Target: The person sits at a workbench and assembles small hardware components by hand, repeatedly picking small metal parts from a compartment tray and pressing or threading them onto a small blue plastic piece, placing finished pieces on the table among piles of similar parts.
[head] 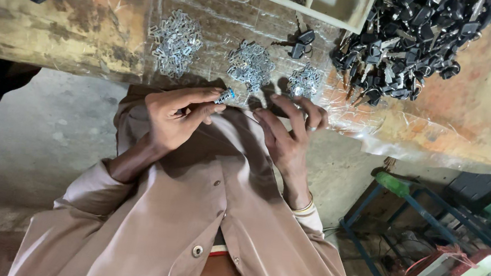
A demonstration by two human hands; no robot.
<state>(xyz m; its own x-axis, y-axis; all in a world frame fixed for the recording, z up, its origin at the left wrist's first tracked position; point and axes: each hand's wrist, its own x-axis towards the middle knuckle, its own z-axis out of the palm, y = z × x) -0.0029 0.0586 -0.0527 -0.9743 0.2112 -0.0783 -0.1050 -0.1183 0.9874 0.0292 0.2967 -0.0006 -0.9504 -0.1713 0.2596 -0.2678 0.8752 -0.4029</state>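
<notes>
Nearest to the camera was the person's own beige buttoned shirt (189, 211), which filled the lower middle of the view. Just above it, at the near edge of the plastic-covered workbench (87, 24), the left hand (175, 115) pinched a small metal cylinder part (225, 96) between the thumb and the first fingers; the part stuck out from the fingertips, over the edge of the bench. The right hand (289, 130) was beside it, a little apart, with the fingers loosely spread and bent, and it held nothing that I could see; a ring was on one finger, and the fingertips lay close to the bench edge. On the bench, just beyond the hands, three small heaps of shiny metal pieces were lying: a left heap (176, 42), a middle heap (251, 65) right beyond the held part, and a smaller right heap (305, 80). Behind the middle heap lay a pair of black-headed keys (301, 43). Farther on the bench, to the right, was a big pile of black-headed keys (411, 34), and at the far edge stood a pale wooden tray (326, 6) with compartments.
</notes>
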